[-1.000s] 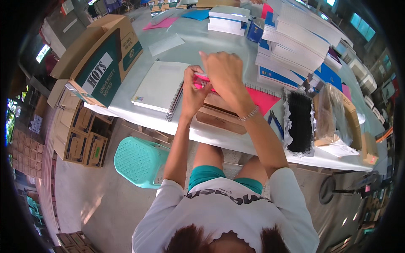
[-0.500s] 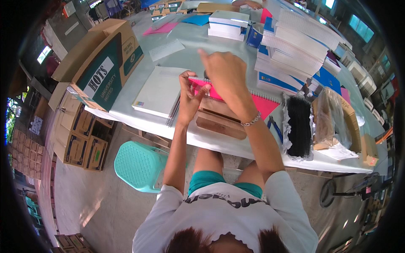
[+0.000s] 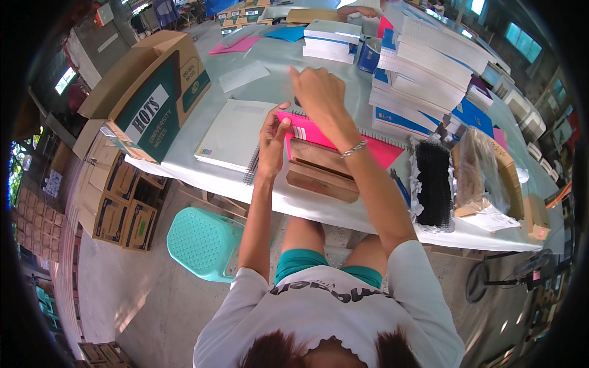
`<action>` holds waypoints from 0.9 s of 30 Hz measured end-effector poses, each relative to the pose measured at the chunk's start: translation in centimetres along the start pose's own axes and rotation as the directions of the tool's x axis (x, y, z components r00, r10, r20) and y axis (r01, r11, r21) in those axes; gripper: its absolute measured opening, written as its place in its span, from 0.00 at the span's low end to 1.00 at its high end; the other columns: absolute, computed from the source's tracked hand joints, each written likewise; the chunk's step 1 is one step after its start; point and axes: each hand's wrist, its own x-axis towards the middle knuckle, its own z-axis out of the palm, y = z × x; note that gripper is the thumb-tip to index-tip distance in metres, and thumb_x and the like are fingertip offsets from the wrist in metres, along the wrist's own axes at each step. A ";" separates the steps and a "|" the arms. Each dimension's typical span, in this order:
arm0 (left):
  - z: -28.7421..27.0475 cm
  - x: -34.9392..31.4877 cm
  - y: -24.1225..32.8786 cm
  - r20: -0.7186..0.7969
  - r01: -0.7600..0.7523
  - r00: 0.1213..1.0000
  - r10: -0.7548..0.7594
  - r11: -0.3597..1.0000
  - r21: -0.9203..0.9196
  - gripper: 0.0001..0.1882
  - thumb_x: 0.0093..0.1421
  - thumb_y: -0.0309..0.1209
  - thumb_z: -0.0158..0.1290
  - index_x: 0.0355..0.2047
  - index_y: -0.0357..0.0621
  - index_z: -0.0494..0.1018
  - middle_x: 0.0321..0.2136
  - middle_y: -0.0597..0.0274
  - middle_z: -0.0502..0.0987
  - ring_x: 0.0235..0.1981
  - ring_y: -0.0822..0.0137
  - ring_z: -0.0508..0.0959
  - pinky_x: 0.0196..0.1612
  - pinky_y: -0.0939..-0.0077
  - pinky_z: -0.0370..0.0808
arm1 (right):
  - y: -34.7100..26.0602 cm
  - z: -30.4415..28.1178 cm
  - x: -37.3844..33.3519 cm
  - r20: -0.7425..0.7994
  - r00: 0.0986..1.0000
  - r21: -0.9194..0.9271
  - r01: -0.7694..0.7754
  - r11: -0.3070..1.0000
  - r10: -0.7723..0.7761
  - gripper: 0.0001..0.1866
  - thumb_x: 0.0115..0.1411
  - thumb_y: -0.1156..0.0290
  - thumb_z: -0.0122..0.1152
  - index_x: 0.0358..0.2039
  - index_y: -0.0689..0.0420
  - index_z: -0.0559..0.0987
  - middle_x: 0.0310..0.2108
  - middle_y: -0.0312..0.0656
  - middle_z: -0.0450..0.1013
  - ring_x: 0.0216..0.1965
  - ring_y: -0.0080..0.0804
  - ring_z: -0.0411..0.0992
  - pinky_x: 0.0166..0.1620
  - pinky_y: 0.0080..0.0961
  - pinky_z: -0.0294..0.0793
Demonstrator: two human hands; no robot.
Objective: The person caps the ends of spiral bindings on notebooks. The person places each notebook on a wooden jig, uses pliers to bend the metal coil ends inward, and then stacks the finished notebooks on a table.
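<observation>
A pink spiral notebook [image 3: 380, 150] lies on the pale table [image 3: 343, 211] over a wooden block jig [image 3: 322, 172]. My left hand [image 3: 273, 138] rests on the notebook's left edge with the fingers spread and pressing down. My right hand [image 3: 319, 92] is raised above the notebook's far edge, fingers curled loosely; whether it pinches anything is hidden. A bracelet sits on my right wrist. A stack of white spiral notebooks [image 3: 233, 132] lies just left of my left hand.
Tall stacks of white and blue books [image 3: 423, 73] stand at the right. A bundle of black spiral coils [image 3: 432, 184] and a clear plastic bag [image 3: 481, 172] lie further right. An open cardboard box [image 3: 147, 98] sits at the table's left end, a teal stool [image 3: 205, 242] below.
My right hand has lifted away from the notebook toward the far side. My left hand stays pressed on the pink notebook's left edge.
</observation>
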 end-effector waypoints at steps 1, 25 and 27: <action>-0.3 -0.1 0.0 -0.006 -0.001 1.000 0.001 1.000 0.003 0.20 0.66 0.32 0.51 0.57 0.41 0.67 0.37 0.67 0.71 0.39 0.76 0.70 0.47 0.80 0.67 | 0.1 -0.7 0.3 0.037 0.998 0.080 -0.060 0.995 0.057 0.30 0.67 0.53 0.43 0.18 0.61 0.79 0.20 0.53 0.75 0.25 0.54 0.76 0.34 0.44 0.75; -0.8 0.0 -0.3 -0.047 -0.045 0.998 0.051 0.991 0.129 0.22 0.64 0.28 0.53 0.58 0.44 0.69 0.38 0.69 0.67 0.35 0.77 0.65 0.48 0.83 0.65 | 1.7 1.1 -1.0 0.072 0.995 0.109 0.062 0.992 -0.070 0.33 0.68 0.51 0.41 0.13 0.60 0.78 0.16 0.50 0.73 0.24 0.51 0.75 0.33 0.42 0.74; -1.4 -0.4 -0.2 -0.041 -0.026 0.999 0.034 0.982 0.185 0.20 0.63 0.28 0.53 0.56 0.43 0.71 0.37 0.69 0.66 0.35 0.77 0.65 0.45 0.82 0.66 | 3.4 -1.2 -0.5 0.066 0.997 0.152 -0.058 0.987 0.049 0.33 0.67 0.50 0.41 0.15 0.62 0.78 0.17 0.52 0.73 0.24 0.53 0.74 0.33 0.41 0.72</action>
